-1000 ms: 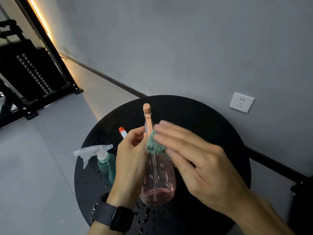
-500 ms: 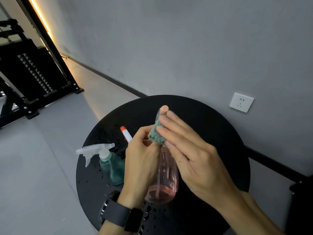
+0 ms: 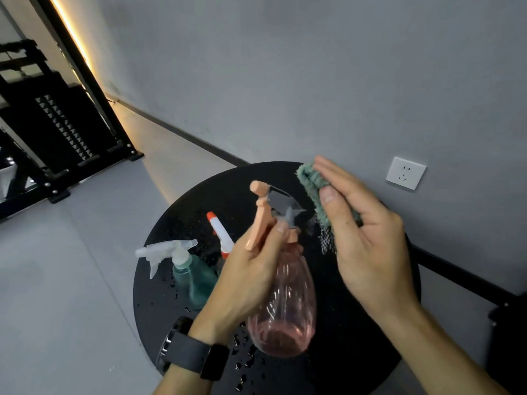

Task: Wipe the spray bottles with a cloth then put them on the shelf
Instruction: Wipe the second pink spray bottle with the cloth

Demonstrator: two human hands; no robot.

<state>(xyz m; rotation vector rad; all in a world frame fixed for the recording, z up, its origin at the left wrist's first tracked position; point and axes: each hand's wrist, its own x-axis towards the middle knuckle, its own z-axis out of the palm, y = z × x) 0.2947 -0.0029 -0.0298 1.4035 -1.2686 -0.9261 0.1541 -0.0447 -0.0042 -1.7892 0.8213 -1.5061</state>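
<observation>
Cloth [image 3: 313, 192] just came off the pink spray bottle [image 3: 282, 303]: left hand [image 3: 251, 277] grips its neck, right hand [image 3: 368, 238] pinches the cloth, so I'd shelve it next.

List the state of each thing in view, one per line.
Pink bottle: held upright off the table by the left hand.
Cloth: pinched in the right hand, apart from the pink bottle.
Teal bottle: standing on the table.
Table: wet with droplets.
</observation>
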